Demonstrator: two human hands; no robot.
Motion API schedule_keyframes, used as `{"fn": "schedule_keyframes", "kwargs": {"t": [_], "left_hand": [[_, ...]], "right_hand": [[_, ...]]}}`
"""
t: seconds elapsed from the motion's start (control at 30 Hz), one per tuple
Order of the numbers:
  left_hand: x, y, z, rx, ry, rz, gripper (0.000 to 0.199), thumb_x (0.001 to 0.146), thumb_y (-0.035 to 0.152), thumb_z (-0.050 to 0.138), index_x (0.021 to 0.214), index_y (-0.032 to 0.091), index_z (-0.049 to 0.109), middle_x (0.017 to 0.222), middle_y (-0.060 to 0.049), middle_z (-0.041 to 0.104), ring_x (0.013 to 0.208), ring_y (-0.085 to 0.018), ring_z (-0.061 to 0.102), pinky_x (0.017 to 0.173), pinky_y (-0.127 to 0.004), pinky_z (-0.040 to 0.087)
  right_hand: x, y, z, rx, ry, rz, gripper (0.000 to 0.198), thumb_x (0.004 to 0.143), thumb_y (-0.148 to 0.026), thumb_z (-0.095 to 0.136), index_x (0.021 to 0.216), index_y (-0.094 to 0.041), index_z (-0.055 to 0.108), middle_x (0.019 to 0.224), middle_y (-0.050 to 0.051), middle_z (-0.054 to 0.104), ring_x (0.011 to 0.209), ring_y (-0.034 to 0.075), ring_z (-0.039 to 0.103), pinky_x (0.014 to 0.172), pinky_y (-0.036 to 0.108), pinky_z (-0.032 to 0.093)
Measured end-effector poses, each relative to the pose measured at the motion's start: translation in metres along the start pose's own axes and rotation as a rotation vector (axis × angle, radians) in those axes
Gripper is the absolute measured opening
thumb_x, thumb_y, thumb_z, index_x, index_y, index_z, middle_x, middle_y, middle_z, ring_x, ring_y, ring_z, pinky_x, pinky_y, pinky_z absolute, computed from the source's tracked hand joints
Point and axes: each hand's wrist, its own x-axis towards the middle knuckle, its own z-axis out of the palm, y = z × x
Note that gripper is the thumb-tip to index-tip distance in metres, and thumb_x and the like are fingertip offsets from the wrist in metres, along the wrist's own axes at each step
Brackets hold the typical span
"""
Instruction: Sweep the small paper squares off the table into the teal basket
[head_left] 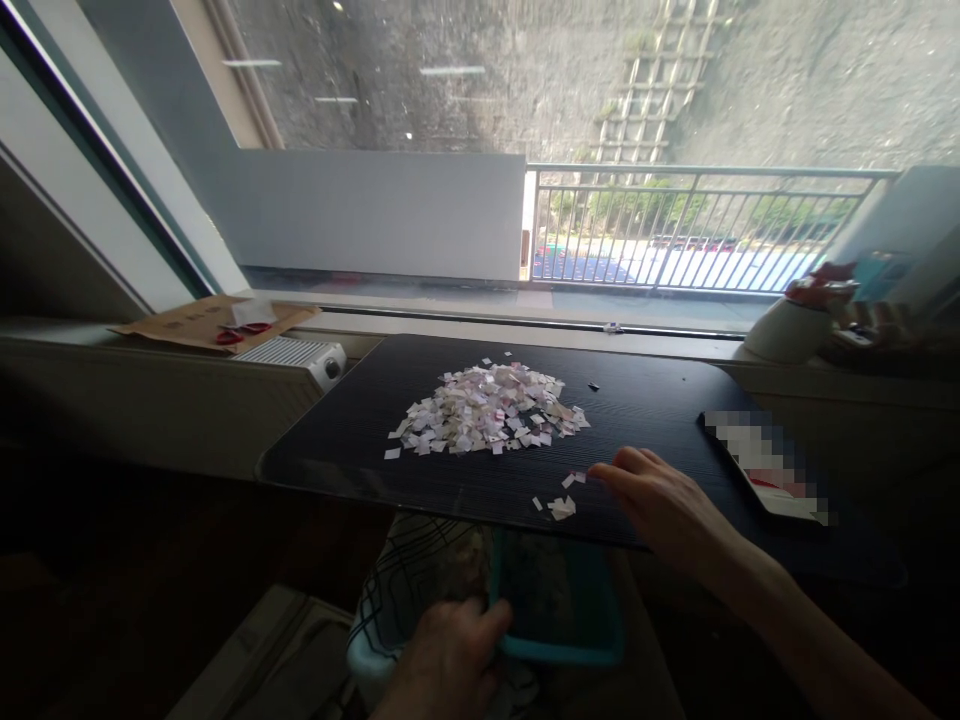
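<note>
1. Black wood-grain counter point(645, 410), rounded corners, set in front of window; broad heap of small white and pale-pink paper scraps point(487, 405) at its middle, toward the far side, pieces overlapping, a few loose around the heap's edge.
2. Small cluster of cream paper scraps point(561, 508) near the counter's near edge, right of the heap and apart from it; a couple of pinkish-white paper bits point(574, 479) just beyond the cluster.
3. Right hand point(652, 490) low over the counter's near right part, palm down, fingers close together and partly bent, fingertips at the pinkish-white bits; can't tell if a scrap is pinched.
4. Left hand point(454, 640) below the near edge, blurred, curled closed with thumb over the left near corner of a teal plastic rectangular tray point(562, 652); tray sits below counter level, contents too dark to read.
5. Light-blue plastic bin point(367, 660) left of tray, white-and-black line-patterned liner point(390, 580) over it.
6. Flat dark-edged phone-like slab point(784, 505), partly pixelated, on the counter's right side, right of the right hand.
7. Far left: brown paper bag point(169, 325) lying flat, red-handled scissors point(229, 335) on it, white slatted radiator point(277, 355) just beside.
8. Far right, on sill: rounded white object with reddish top point(787, 332).
9. Outside window: grey metal railing point(705, 172).
</note>
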Motion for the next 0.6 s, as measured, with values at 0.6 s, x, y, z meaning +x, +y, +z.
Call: {"fn": "schedule_keyframes", "kwargs": {"t": [0.6], "left_hand": [[-0.001,-0.006,0.009,-0.032,0.079,0.016,0.033,0.068,0.008,0.052,0.096,0.026,0.056,0.086,-0.002,0.062,0.08,-0.023,0.059,0.067,-0.031,0.041]], "right_hand": [[-0.007,-0.04,0.001,0.105,-0.08,-0.088,0.028,0.09,-0.014,0.043,0.106,-0.026,0.061,0.088,0.004,0.055,0.083,0.018,0.05,0.069,0.028,0.042]]}}
